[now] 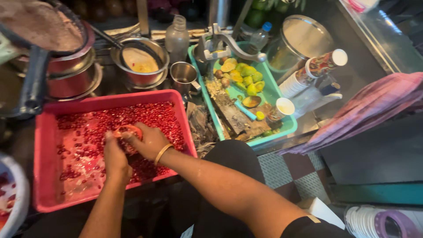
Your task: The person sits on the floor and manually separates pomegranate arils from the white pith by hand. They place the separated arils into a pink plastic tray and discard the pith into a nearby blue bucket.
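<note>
Both hands, left hand point(115, 156) and right hand point(150, 140), grip a pomegranate piece point(128, 131) over the red tray point(46, 176), loosening seeds point(150, 115); next move needs thumb pressure.

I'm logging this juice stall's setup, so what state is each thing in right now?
Left hand: gripping the pomegranate piece.
Right hand: gripping the same piece.
Pomegranate piece: broken open, held over the tray.
Red tray: scattered with loose seeds.
Green tray: crowded with cut fruit.
Steel cup: upright.
Plastic bottle: upright, uncapped.

Hands point(132, 147) hide most of the pomegranate piece point(128, 131) — white bowl point(17, 198) cut off.
</note>
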